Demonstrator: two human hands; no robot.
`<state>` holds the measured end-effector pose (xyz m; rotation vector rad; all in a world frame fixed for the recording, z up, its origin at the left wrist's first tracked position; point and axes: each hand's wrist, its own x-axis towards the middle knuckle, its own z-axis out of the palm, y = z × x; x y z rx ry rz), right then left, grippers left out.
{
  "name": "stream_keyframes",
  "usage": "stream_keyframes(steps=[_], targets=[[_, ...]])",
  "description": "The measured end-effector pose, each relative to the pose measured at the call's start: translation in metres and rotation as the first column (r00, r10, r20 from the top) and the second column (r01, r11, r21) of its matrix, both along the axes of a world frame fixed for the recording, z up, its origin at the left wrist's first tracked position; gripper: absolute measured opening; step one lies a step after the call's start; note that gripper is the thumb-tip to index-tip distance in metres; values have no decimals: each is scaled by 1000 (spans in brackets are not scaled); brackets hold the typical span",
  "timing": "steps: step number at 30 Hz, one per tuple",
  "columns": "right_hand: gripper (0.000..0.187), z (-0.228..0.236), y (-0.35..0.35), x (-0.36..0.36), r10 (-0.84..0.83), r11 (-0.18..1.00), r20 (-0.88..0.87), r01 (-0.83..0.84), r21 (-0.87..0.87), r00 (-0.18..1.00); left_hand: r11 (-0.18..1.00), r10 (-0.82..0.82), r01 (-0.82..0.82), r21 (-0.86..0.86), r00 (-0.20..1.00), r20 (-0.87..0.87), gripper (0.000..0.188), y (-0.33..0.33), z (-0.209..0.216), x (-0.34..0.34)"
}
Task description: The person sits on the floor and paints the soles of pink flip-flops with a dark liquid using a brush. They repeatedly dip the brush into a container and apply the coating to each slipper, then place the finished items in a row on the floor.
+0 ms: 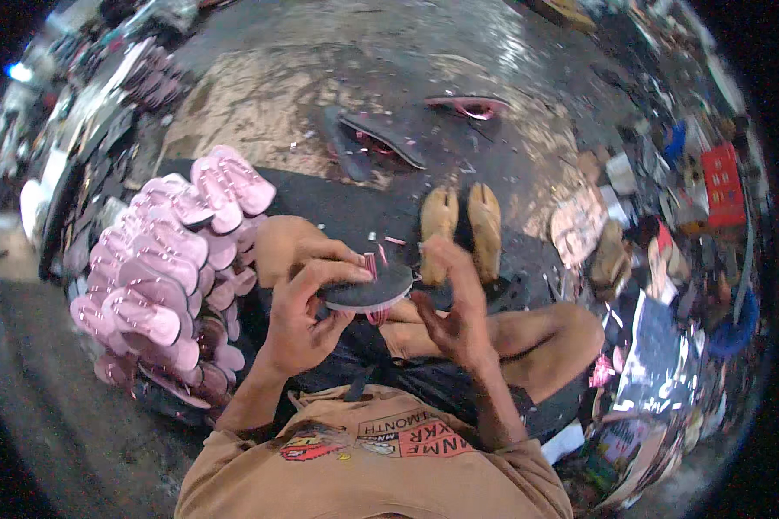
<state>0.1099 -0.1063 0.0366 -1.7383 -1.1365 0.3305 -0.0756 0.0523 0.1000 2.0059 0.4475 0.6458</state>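
Printed lettering ran across the light-brown cotton T-shirt (381, 476), in dark boxes and an orange-red panel beside a red-and-yellow drawing. Above the person's lap was a flat, dark-soled sandal with a pale pink edge (368, 296), sole up, pink straps showing underneath. The left hand (307, 303) pinched one end between thumb and fingers, hiding part of it. The right hand (454, 303) was half curled at the other end, thumb and forefinger apart; whether it gripped anything, I couldn't tell. Heaped pink strappy sandals (151, 242) lay leftward; two tan, foot-shaped forms (486, 229) stood just ahead.
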Motion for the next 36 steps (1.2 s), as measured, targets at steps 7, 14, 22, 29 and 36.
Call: stream_keyframes(steps=[7,14,22,29,36], targets=[[40,55,-17,2,91,960,49,-101,262,995,938,-221,163,306,961,165,31,-10,17,34],[54,39,-15,-12,75,952,-274,13,306,959,948,-219,205,244,975,31,36,-12,15,32],[31,-13,-6,15,469,869,-387,-336,365,794,955,-224,232,183,973,-59,35,-15,-7,13],[73,-132,45,18,-524,782,61,508,-361,849,655,231,-59,-754,965,125,62,76,-51,47],[80,-70,8,12,-135,972,-853,234,-16,504,306,377,190,-933,875,302,63,112,-81,60]])
